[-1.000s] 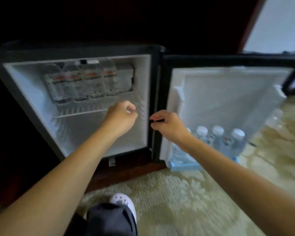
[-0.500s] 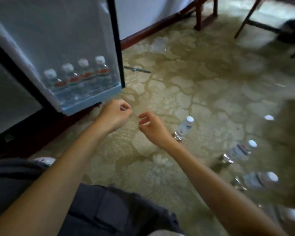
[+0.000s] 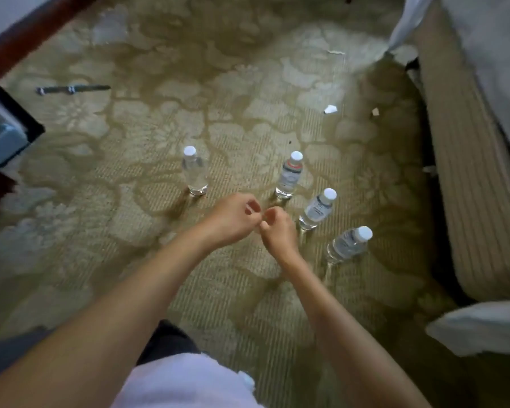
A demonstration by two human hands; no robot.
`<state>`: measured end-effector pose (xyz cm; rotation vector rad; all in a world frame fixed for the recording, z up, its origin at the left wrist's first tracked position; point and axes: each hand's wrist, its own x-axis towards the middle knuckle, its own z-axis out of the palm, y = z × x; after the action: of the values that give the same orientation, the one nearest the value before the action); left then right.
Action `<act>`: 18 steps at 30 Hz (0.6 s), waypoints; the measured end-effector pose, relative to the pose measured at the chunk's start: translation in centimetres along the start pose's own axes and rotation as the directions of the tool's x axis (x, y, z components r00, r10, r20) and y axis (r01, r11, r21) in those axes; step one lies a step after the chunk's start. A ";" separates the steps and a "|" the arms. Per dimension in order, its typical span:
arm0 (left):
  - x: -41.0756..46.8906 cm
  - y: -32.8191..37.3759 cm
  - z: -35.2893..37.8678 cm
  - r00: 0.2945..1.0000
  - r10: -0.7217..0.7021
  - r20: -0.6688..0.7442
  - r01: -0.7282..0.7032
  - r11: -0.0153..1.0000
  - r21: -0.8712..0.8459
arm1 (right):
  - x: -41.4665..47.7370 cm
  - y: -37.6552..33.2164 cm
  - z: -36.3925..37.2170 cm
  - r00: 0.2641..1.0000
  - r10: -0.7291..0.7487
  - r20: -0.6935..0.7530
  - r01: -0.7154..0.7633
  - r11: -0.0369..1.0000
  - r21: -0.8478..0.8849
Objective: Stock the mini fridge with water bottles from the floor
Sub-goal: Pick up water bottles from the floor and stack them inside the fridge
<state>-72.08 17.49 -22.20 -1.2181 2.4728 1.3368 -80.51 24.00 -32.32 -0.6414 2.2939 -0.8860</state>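
Note:
Several clear water bottles with white caps stand on the patterned carpet: one at the left (image 3: 194,172), one with a red band (image 3: 290,175), a third (image 3: 317,209) and a fourth (image 3: 348,245) running toward the right. My left hand (image 3: 233,217) and my right hand (image 3: 277,231) hover close together just in front of the bottles, fingers loosely curled, holding nothing. My right hand is beside the third bottle without touching it. Only a corner of the mini fridge door (image 3: 3,128) shows at the left edge.
A bed with a striped base (image 3: 465,172) and white sheets fills the right side. A thin metal piece (image 3: 71,89) lies on the carpet at the upper left. Scraps of paper (image 3: 330,108) lie near the bed. My knee is at the bottom.
The view has swung right from the open fridge to the floor. Both hands moved away from the fridge and came together over the carpet in front of the standing bottles.

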 end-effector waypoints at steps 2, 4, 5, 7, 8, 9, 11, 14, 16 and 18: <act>-0.2 0.8 2.4 0.997 0.018 0.072 -0.021 0.999 0.038 | 1.0 2.5 -1.5 0.993 0.074 -0.092 -0.080 0.995 -0.067; -0.4 1.2 4.3 0.988 0.030 0.149 -0.041 0.997 0.070 | 1.7 4.8 -2.7 0.972 0.149 -0.182 -0.172 0.978 -0.115; -0.7 1.3 5.0 0.981 0.033 0.189 -0.049 0.995 0.084 | 2.0 5.8 -3.3 0.956 0.173 -0.237 -0.210 0.967 -0.142; -0.9 1.4 5.8 0.968 0.042 0.248 -0.066 0.994 0.091 | 2.5 7.9 -4.5 0.918 0.185 -0.351 -0.267 0.942 -0.204; -0.9 1.4 5.9 0.964 0.046 0.261 -0.072 0.994 0.088 | 2.7 9.0 -5.2 0.905 0.183 -0.384 -0.290 0.925 -0.243; -0.9 1.4 6.0 0.964 0.046 0.263 -0.072 0.994 0.088 | 2.9 10.1 -5.9 0.902 0.184 -0.391 -0.310 0.905 -0.290; -0.8 1.4 6.0 0.968 0.036 0.248 -0.061 0.993 0.097 | 3.1 11.7 -7.0 0.912 0.187 -0.364 -0.330 0.863 -0.383; -0.9 0.9 5.9 0.972 0.029 0.232 -0.056 0.992 0.112 | 3.3 12.8 -7.6 0.909 0.184 -0.375 -0.346 0.833 -0.431; -1.1 0.3 5.8 0.971 0.019 0.237 -0.052 0.990 0.130 | 3.5 12.9 -7.9 0.908 0.156 -0.389 -0.341 0.814 -0.469; -1.2 -0.4 5.6 0.975 0.006 0.224 -0.036 0.991 0.131 | 3.7 12.8 -8.2 0.920 0.151 -0.363 -0.318 0.828 -0.462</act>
<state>-72.59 22.14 -25.43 -0.9582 2.3789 1.2143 -91.45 33.76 -37.87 -0.4276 2.8574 -0.2523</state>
